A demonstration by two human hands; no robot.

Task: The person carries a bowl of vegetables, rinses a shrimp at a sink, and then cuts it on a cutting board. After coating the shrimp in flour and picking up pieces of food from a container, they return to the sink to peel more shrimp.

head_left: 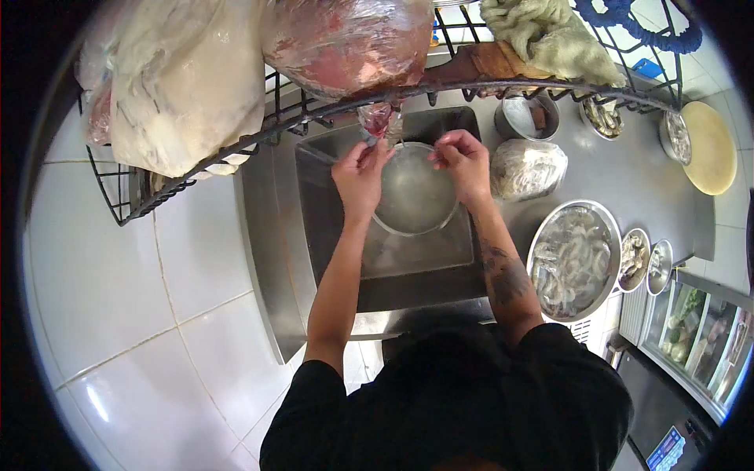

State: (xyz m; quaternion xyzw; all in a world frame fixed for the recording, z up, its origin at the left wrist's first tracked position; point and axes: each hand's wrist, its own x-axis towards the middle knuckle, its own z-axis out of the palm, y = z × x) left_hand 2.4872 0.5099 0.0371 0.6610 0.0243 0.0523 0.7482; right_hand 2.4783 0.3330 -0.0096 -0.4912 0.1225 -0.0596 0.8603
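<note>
My left hand (361, 177) is raised over the sink (428, 282), its thumb and fingers pinched together. The fingertips are right at the hanging end of a plastic bag (380, 118), which shows red and grey contents. Opposite it, my right hand (466, 163) is curled, with thumb and fingers together, near the rim of a round basin of cloudy water (416, 192) in the sink. I cannot tell what either pinch holds. Right of the sink lies a clear plastic-wrapped bundle (528, 169), close beside my right wrist.
Overhead, a black wire rack (283, 125) carries large wrapped bags (184, 86) and a cloth (550, 39). On the steel counter (620, 173) at right stand a large bowl of peeled shrimp (575, 263), a metal pot (506, 118) and several smaller bowls. A glass-topped cold case (695, 330) is lower right.
</note>
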